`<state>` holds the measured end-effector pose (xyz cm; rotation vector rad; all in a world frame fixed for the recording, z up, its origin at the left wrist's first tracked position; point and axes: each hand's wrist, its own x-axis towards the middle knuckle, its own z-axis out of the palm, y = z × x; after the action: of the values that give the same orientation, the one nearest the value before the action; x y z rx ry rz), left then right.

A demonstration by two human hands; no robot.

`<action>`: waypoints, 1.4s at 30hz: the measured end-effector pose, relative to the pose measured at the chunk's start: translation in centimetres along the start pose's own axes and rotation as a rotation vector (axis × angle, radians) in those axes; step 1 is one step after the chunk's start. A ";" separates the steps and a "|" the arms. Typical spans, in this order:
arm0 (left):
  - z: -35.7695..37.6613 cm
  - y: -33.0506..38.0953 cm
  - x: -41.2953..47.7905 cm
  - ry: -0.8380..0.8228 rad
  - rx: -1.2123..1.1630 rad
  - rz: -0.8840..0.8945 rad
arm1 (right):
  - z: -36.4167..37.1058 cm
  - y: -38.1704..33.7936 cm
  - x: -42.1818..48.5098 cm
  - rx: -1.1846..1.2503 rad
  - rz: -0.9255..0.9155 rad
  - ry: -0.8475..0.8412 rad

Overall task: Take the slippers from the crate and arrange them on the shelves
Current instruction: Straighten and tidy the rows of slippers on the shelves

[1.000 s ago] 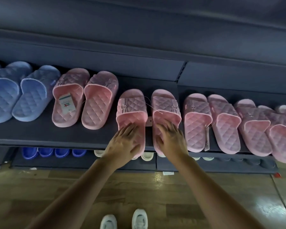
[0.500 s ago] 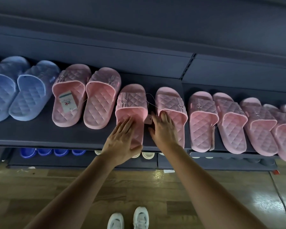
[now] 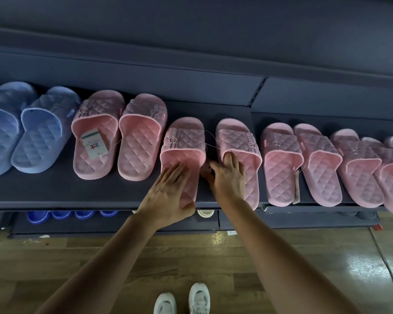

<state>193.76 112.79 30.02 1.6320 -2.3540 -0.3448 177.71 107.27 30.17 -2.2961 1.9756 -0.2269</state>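
Head view: your left hand [image 3: 168, 196] lies flat on one pink slipper [image 3: 183, 141], and your right hand [image 3: 227, 177] is spread over its mate [image 3: 238, 141] at 3 o'clock, both on the shelf [image 3: 43, 189]. They look light, soft and bendy; take each by its sides.

— What fills the bottom of the frame?
— A wooden floor [image 3: 281, 257], with white sneakers [image 3: 199, 298] at bottom centre.
— Anything lying on it?
— Paper scraps [image 3: 44, 236] at the lower left, and a thin cable [image 3: 386, 264] running down the lower right beside a bright glare patch [image 3: 368, 267].
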 end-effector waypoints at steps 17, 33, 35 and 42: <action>-0.1 -1.5 -0.8 -0.040 -0.041 0.021 | -1.5 2.3 -2.1 -0.129 -0.169 -0.020; -0.4 -2.1 -1.0 0.030 -0.056 0.025 | -3.2 4.0 -2.4 0.293 -0.170 -0.005; -0.1 -2.4 -1.0 0.040 -0.066 0.010 | -3.8 4.6 -2.2 0.454 -0.106 -0.021; 0.2 -1.3 -0.9 -0.009 -0.078 -0.059 | -3.8 5.3 -2.8 0.799 0.015 -0.216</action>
<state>195.14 113.17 29.32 1.6699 -2.2723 -0.4510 171.47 109.28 32.90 -1.6979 1.4244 -0.6071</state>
